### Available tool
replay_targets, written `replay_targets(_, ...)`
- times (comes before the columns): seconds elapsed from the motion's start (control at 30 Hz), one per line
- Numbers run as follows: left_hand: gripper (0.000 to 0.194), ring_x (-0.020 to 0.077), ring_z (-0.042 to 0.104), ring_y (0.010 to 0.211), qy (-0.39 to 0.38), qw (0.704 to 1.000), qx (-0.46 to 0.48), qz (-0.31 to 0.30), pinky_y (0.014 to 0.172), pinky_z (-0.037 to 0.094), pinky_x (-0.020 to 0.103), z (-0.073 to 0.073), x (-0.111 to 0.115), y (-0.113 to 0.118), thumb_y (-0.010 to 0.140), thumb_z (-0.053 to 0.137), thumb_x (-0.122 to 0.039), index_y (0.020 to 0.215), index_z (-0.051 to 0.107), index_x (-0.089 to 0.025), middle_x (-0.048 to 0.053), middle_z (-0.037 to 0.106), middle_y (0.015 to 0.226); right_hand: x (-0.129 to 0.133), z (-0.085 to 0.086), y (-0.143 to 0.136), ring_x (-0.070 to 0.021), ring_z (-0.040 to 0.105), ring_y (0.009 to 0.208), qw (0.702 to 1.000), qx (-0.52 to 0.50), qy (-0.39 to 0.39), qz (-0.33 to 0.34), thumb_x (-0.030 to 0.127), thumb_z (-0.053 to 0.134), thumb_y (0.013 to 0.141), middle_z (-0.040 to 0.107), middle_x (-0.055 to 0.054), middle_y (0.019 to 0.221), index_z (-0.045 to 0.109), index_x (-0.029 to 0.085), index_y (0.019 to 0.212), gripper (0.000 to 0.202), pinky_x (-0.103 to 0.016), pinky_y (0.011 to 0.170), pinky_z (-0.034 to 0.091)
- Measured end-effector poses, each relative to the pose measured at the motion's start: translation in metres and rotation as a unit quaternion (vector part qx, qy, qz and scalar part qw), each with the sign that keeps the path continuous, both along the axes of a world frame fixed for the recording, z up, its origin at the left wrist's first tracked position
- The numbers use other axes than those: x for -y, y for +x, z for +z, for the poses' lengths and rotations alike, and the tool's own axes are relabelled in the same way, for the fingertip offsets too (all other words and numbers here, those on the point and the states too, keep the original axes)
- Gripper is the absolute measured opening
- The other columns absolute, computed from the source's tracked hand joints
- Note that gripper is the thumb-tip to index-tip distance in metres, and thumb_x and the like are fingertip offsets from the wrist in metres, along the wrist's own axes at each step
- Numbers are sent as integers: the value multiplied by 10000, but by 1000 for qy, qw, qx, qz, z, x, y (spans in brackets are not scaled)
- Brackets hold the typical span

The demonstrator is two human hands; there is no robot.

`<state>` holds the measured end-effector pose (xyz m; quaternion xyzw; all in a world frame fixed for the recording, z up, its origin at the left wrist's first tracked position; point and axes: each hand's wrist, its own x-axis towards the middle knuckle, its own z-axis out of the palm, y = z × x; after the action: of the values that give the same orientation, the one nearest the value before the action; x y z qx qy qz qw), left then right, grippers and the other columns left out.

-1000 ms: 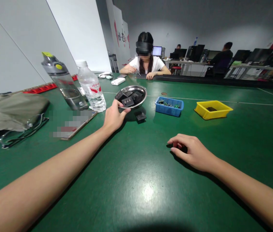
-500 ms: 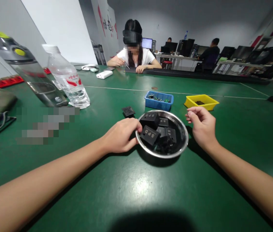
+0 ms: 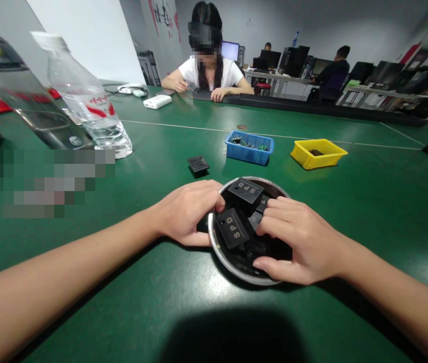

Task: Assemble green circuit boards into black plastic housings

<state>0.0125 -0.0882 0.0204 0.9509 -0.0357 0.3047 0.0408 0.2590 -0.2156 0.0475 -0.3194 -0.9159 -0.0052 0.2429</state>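
Beyond the bowl (image 3: 250, 280), blue tray (image 3: 250, 152) of small parts — left hand (image 3: 189, 212) pinching its rim, right (image 3: 305, 239) loosely parted over black boxes (image 3: 232, 228) inside

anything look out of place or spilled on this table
One black part sits alone on the green table, outside the metal bowl that holds other black parts, so it may be a stray. I see no spill.
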Motion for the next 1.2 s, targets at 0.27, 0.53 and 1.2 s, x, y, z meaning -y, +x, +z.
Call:
replay_targets(0.27,312,204,606,747,1,999,26,25,704,532,316,-3,-5,-2,890,668,-438,944,441,-231,36,604,815,0,-13,-1,-182,599,637,983,-167,50,50,189,705,789,665,-39,730,616,178,963,197,-329,612,497)
replay_targets(0.53,339,194,602,760,-48,988,36,144,725,531,323,-5,-17,-9,829,653,-512,883,479,-226,44,622,843,5,-32,5,-229,688,817,921,-364,22,-141,256,734,851,705,-58,970,622,273,1152,322,-371,684,582)
replay_targets(1.2,450,252,629,882,-246,759,215,563,835,500,393,-7,-81,-39,707,850,-382,889,464,-240,31,639,900,2,-35,-11,-200,671,1030,978,-152,-145,-4,99,716,841,625,-99,1154,578,222,911,198,-345,887,569)
